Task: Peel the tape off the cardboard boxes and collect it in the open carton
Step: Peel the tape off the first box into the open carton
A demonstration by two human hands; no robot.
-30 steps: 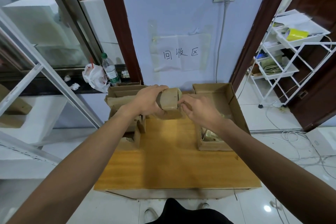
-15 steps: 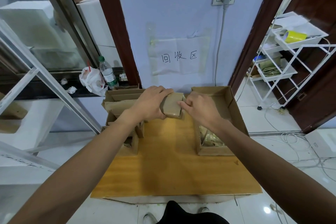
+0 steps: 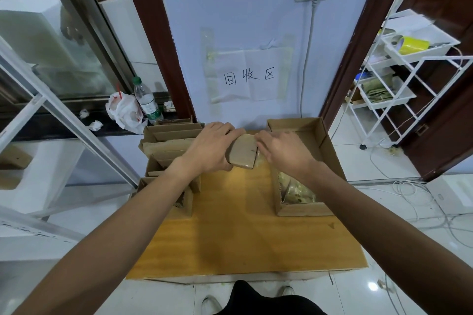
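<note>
box [image 3: 243,152] small, brown, flat | left grip [image 3: 212,148] holds it | right grip [image 3: 284,153] pinches clear tape [image 3: 259,161]

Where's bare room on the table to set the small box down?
Free: the near half of the table, from the cartons' front ends to the near edge; also the lane between the left cardboard stack and the open carton. Crowded: the far end of that lane, where left hand and right hand hold the small box.
</note>
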